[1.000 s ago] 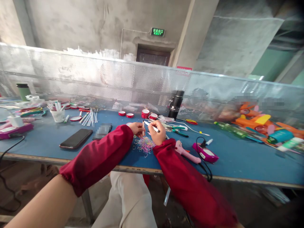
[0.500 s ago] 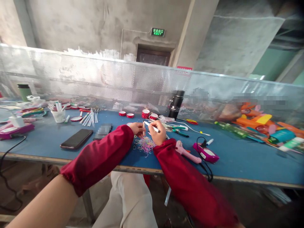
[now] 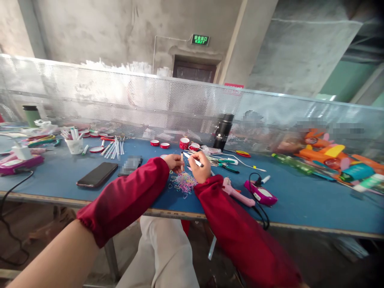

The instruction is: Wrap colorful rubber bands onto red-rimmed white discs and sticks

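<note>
Between the fingers of my left hand [image 3: 173, 163] stands a thin wooden stick [image 3: 181, 161], held upright with a dark mark at its top. My right hand [image 3: 201, 167] is closed round a white marker [image 3: 194, 159] with black ends, its tip close to the top of the stick. I cannot tell whether the tip touches. Just below both hands lies a loose heap of small coloured rubber bands [image 3: 184, 183] on the blue tabletop [image 3: 303, 196]. Red sleeves cover both forearms.
A pink glue gun [image 3: 237, 193] and a purple box [image 3: 261, 193] with a black cord lie right of my hand. Pliers [image 3: 228, 166], red tape rolls [image 3: 184, 143] and a black bottle [image 3: 223, 132] stand behind. Leftward are a phone [image 3: 97, 175] and a cup of pens [image 3: 74, 145].
Both hands keep nearly the same pose. A dark mark shows more clearly at the stick's top, and the marker's tip has shifted very slightly. The camera view has moved a little.
</note>
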`<state>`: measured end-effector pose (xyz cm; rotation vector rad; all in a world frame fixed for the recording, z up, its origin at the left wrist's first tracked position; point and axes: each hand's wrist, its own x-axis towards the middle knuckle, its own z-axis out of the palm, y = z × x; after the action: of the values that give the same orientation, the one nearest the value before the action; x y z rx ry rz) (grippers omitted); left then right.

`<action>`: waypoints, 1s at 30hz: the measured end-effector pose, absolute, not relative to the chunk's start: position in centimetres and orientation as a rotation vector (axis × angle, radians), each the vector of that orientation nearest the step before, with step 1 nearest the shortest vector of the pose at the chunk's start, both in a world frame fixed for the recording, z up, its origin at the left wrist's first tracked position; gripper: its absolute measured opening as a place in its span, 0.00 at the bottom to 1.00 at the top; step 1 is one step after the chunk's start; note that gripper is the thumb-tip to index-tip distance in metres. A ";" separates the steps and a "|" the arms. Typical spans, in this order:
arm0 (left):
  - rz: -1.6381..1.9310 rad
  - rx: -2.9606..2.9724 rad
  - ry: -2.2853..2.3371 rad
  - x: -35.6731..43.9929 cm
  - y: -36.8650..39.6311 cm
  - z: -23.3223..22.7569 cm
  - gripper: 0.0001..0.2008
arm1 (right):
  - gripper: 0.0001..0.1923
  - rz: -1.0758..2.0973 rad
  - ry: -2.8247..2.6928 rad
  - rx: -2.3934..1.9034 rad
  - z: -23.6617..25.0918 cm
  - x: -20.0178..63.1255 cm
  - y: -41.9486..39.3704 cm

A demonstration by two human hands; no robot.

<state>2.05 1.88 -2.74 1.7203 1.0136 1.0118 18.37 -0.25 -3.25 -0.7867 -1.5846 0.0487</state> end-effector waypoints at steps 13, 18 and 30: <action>1.015 1.758 0.968 1.9 2.6 -3.2 0.17 | 0.06 0.065 -1.596 -0.792 -3.3 18.3 -0.2; 1.103 1.766 0.956 2.1 1.7 -3.3 0.18 | 0.06 0.046 -1.595 -0.787 -3.4 18.3 -0.1; 1.057 1.755 1.012 2.0 2.2 -3.0 0.18 | 0.06 0.055 -1.604 -0.797 -3.4 18.4 -0.1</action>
<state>2.02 2.25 -3.01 1.7554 1.0119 1.0569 18.44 -0.15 -3.37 -0.7969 -1.6039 0.0552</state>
